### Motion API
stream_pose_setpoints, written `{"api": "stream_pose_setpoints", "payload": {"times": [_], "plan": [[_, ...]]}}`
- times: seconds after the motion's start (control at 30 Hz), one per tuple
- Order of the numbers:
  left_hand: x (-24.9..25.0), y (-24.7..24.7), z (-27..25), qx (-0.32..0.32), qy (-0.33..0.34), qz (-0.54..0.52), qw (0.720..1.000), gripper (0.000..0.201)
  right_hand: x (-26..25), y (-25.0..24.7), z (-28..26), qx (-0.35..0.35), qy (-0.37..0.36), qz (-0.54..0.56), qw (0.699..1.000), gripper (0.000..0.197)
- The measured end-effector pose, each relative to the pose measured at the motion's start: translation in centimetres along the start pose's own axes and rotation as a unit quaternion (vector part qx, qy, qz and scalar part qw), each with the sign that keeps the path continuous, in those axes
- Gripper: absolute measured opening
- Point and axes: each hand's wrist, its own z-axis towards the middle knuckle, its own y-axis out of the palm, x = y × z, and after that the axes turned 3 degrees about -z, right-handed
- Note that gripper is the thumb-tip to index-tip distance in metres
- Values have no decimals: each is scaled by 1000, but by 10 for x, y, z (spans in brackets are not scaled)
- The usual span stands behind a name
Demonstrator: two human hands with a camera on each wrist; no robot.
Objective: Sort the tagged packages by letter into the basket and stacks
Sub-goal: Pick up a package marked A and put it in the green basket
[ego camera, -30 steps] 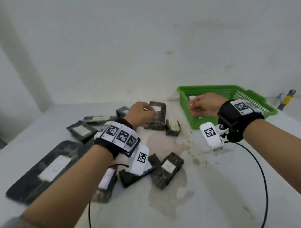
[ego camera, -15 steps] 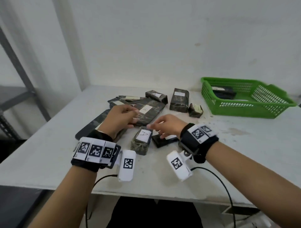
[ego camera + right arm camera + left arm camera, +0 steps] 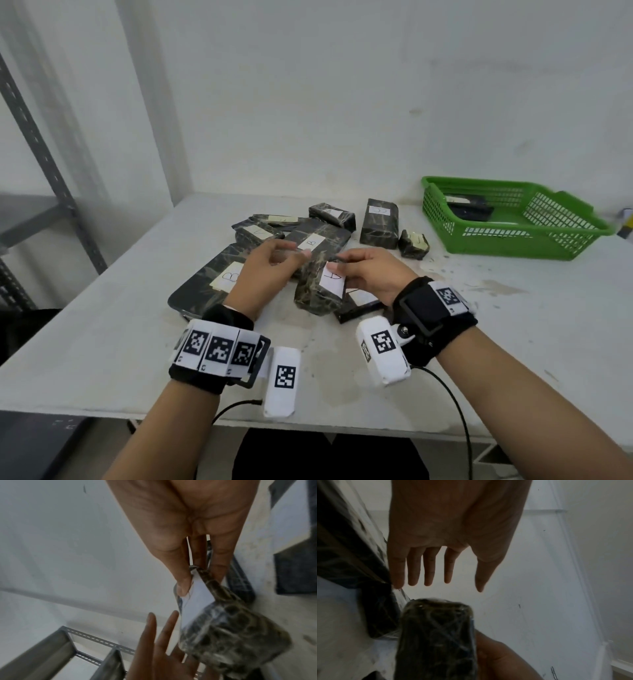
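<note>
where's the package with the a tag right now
In the head view the A-tagged package is near the table's front centre, pinched by the right hand, with the open left hand just beside it.

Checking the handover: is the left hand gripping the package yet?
No: the left hand has its fingers spread straight, apart from the package, which the right hand pinches.
</note>
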Motion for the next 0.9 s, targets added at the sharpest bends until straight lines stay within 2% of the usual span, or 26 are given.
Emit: {"api": "stream_pose_setpoints", "payload": {"times": [0.07,0.1,0.17,0.23,0.37,0.47,0.53,0.63,0.73,0.8,0.9], "plan": [[4,8,6,-35,-6,-14,999,57,-11,-7,-2,-9,-33,4,999,13],[6,12,11,-60,-11,-19,998,62,-17,-10,-1,-14,-47,-3,999,14],[10,17,16,-101,-14,-25,994,58,-24,-15,-1,-21,-65,-19,998,15],[11,22,25,-115,-19,-70,991,50,-25,-20,3,-3,-70,-14,997,19],[8,35,43,-75,-4,-135,988,29,-19,-29,10,45,-51,57,996,28],[2,45,53,-14,0,-189,982,44,-10,-36,11,6,-6,91,996,48],[-3,53,60,13,3,-210,978,50,-2,-38,13,-19,5,112,994,53],[-9,67,68,11,5,-256,967,36,9,-36,18,-18,-17,180,983,47],[-13,78,71,-14,9,-243,970,29,18,-37,26,39,-40,231,971,29],[-14,80,72,-33,2,-243,969,31,24,-41,29,72,-57,236,968,21],[-14,79,69,-68,10,-249,966,40,27,-45,28,98,-86,205,970,18]]}}
